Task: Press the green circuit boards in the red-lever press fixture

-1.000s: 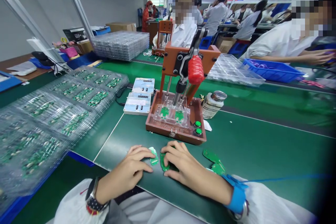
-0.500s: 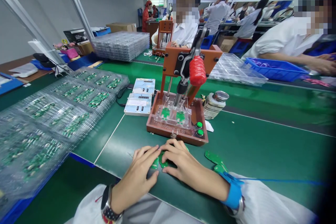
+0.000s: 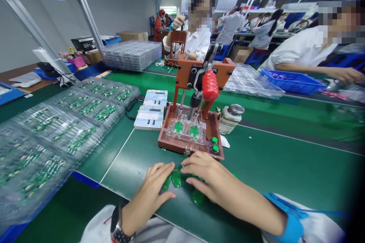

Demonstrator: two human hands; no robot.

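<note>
Green small boards (image 3: 175, 177) now lie between the two hands on the mat (image 3: 270, 167), at 6 o'clock of the test fixture (image 3: 189, 142). Since one second ago the left hand (image 3: 151, 193) came in from 9 o'clock; its fingers are stretched flat with the tips on a board, clasping nothing. The right hand (image 3: 212, 182) bends over the boards, and a second board (image 3: 197, 196) shows under its thumb; whether it pinches, I cannot tell. I judge the boards are being gathered together, while the fixture stays untouched
</note>
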